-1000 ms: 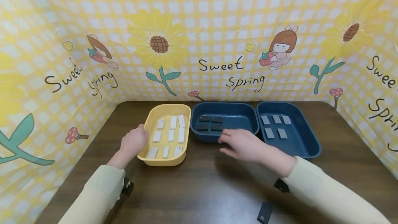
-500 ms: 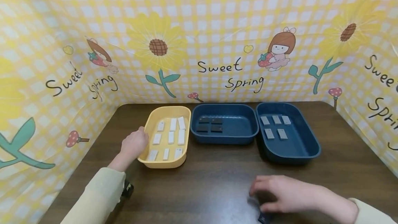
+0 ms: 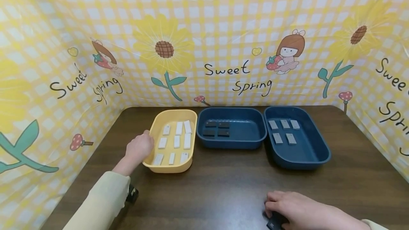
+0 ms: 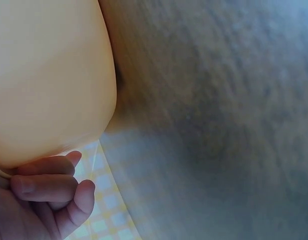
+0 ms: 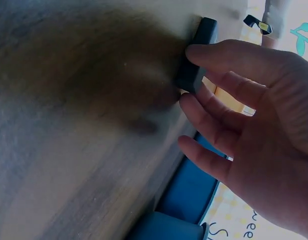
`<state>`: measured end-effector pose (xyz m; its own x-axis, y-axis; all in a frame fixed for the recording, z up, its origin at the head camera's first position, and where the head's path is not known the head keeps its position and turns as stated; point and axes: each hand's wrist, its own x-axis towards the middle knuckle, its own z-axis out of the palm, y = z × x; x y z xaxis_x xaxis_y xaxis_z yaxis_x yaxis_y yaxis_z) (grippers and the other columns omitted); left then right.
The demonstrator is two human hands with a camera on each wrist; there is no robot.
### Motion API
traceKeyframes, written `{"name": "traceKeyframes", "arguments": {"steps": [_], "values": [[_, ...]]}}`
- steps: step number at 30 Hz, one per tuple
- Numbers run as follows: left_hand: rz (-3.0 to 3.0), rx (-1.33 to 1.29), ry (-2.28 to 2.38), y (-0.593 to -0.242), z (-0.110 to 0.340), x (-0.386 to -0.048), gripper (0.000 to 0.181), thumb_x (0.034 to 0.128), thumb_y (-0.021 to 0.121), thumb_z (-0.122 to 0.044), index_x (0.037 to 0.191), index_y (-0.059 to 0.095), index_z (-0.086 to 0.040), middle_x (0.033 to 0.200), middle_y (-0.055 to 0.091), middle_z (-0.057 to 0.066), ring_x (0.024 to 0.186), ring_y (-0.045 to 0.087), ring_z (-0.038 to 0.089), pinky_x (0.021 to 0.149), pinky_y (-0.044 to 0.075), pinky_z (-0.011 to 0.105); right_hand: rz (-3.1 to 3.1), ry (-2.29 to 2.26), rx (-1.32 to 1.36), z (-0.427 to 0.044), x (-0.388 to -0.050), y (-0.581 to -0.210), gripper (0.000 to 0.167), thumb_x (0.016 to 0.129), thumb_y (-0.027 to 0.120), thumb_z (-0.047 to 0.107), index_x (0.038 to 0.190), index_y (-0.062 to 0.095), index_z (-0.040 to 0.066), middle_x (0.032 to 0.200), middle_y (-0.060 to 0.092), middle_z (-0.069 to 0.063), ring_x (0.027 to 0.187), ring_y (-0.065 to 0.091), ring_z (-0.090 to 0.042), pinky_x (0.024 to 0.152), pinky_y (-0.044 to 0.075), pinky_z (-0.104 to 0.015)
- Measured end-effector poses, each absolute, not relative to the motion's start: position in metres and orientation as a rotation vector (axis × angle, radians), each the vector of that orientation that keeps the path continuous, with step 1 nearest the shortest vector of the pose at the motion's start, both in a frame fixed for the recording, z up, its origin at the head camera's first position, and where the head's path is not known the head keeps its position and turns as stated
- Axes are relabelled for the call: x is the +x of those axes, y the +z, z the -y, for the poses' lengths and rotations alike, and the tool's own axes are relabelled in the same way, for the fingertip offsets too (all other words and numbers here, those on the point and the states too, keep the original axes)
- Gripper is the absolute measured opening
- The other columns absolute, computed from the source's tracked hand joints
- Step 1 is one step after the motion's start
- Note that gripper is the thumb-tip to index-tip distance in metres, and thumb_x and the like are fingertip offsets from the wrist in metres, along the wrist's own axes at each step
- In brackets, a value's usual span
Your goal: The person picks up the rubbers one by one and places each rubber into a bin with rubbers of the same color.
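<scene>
My left hand point(image 3: 138, 148) grips the left rim of a yellow plastic bin point(image 3: 167, 169). In the left wrist view its fingers point(image 4: 48, 187) curl at the edge of the bin wall. Several small white blocks point(image 3: 177, 141) lie in rows inside this bin. Near the front of the table, my right hand point(image 3: 297, 207) pinches a small black rectangular block point(image 3: 274, 221). The right wrist view has the thumb point(image 5: 209, 54) across the block, while the lower fingers hang free. The block is at the tabletop; whether it touches the wood cannot be told.
Right of the yellow bin stands a blue bin point(image 3: 231, 144) with several black blocks point(image 3: 216, 129) in its left half. Another blue bin point(image 3: 311, 161), set lengthwise, holds several light grey blocks point(image 3: 283, 132). All stand on a dark wooden table point(image 3: 204, 191) before a checked cloth point(image 3: 220, 42).
My right hand has come from the middle blue bin down to the front right and taken hold of the black block. The left hand stays on the yellow bin.
</scene>
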<state>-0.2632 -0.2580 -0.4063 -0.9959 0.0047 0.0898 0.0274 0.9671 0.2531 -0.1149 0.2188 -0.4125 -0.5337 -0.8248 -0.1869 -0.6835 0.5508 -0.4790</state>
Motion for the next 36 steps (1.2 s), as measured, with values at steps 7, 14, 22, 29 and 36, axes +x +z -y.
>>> {"name": "traceKeyframes", "arguments": {"steps": [7,14,22,29,36], "values": [[3.049,-0.009,-0.395,-0.403,0.256,-0.262,0.028,0.0985,0.036,-0.018,0.102,0.048,0.007,0.080,0.058,0.024,0.072,0.059,0.040,0.061,0.047,0.055,-2.424,-0.498,-1.242,-0.216,-0.116,-0.412,0.033,0.079,0.080,0.015,0.103,0.063,0.031,0.098,0.051,0.023,0.082,0.049,0.004,0.070,0.050,-0.022],[3.061,-0.002,-0.416,-0.398,0.254,-0.260,0.029,0.0988,0.035,-0.019,0.103,0.049,0.007,0.080,0.058,0.023,0.072,0.059,0.039,0.061,0.046,0.055,-2.454,-0.502,-1.192,-0.209,-0.123,-0.405,0.028,0.081,0.078,0.019,0.101,0.062,0.032,0.094,0.051,0.023,0.079,0.050,0.004,0.071,0.050,-0.023],[3.011,-0.041,-0.309,-0.392,0.253,-0.261,0.034,0.0982,0.039,-0.022,0.108,0.049,0.009,0.086,0.059,0.026,0.080,0.058,0.043,0.063,0.046,0.056,-2.605,-0.542,-1.193,-0.199,-0.142,-0.390,0.025,0.082,0.077,0.021,0.101,0.062,0.027,0.092,0.053,0.018,0.078,0.051,0.001,0.071,0.051,-0.025],[2.786,-0.395,-0.266,-0.382,0.210,-0.255,0.045,0.0954,0.058,-0.023,0.126,0.051,0.009,0.126,0.051,0.030,0.118,0.046,0.045,0.092,0.041,0.059,-2.838,-0.584,-1.156,-0.188,-0.171,-0.370,0.028,0.080,0.078,0.017,0.100,0.060,0.024,0.094,0.058,0.014,0.075,0.054,-0.002,0.067,0.051,-0.025],[2.921,-0.787,-0.386,-0.385,0.158,-0.240,0.058,0.0991,0.055,-0.033,0.142,0.042,0.004,0.151,0.030,0.026,0.138,0.030,0.039,0.107,0.032,0.052,-3.027,-0.732,-0.845,-0.171,-0.220,-0.351,0.026,0.084,0.076,0.013,0.106,0.061,0.013,0.100,0.062,0.000,0.083,0.058,-0.015,0.071,0.052,-0.033]]}}
